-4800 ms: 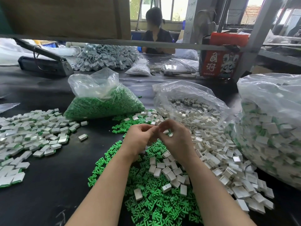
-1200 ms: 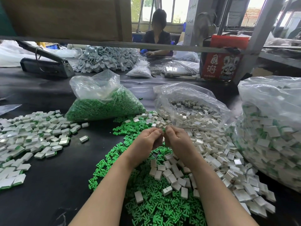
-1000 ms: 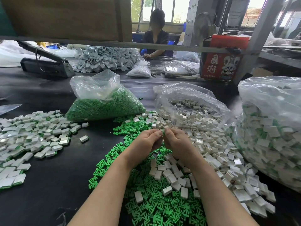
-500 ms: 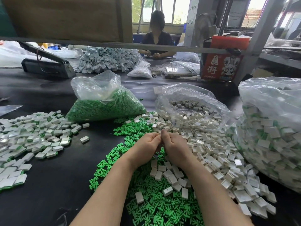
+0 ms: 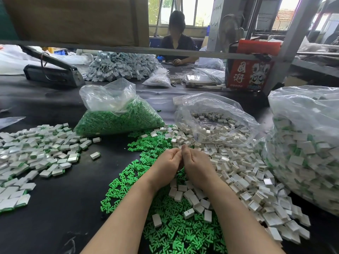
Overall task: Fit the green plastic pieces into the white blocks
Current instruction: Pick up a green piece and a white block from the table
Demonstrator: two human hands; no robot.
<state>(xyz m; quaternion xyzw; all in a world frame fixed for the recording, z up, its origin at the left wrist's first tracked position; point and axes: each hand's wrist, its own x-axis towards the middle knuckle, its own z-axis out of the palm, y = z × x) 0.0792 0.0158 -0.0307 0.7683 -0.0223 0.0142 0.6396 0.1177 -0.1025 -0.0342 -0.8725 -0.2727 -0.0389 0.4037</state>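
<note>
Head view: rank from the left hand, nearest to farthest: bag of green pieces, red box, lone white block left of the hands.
From the left hand:
1. lone white block, on the dark table to its left.
2. bag of green pieces, behind and to the left.
3. red box, far back on the right.

left hand (image 5: pixel 167 162) and right hand (image 5: pixel 196 165) touching, above green pieces (image 5: pixel 183 233), white blocks (image 5: pixel 244 180)

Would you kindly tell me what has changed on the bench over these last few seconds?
Both hands, left hand and right hand, have sunk together toward the loose green pieces, fingertips pressed together throughout; what they pinch is hidden. The bags and heaps stayed put.
</note>
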